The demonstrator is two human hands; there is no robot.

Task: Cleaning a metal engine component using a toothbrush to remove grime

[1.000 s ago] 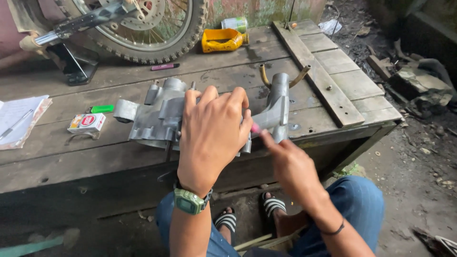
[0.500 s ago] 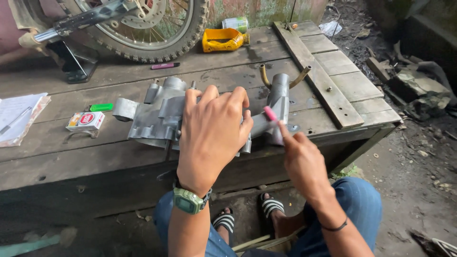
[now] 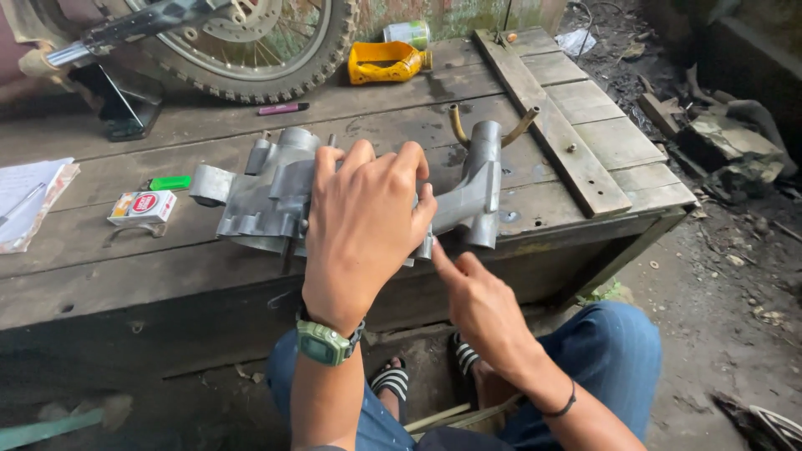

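A grey cast-metal engine casing (image 3: 259, 196) with two brass tubes at its right end lies on a worn wooden bench (image 3: 125, 267). My left hand (image 3: 363, 225), a green watch on its wrist, lies spread over the casing's middle with its fingers curled onto it. My right hand (image 3: 480, 305) is just below the bench's front edge. Its index finger reaches up to the casing's lower edge, under my left hand. Whatever the right fingers may hold is hidden. My knees in blue jeans and sandalled feet show below.
A motorcycle wheel (image 3: 276, 50) stands at the bench's back. A yellow container (image 3: 384, 63), a can (image 3: 407, 33) and a pink pen (image 3: 282, 108) lie behind the casing. A green lighter (image 3: 170, 182), small box (image 3: 142, 206) and papers (image 3: 29, 196) lie left. Rubble (image 3: 727, 142) lies right.
My right hand held a pink-tipped tool near the casing's right end; it has dropped down and left to the casing's front edge, and the pink tip is out of sight. My left hand stayed put.
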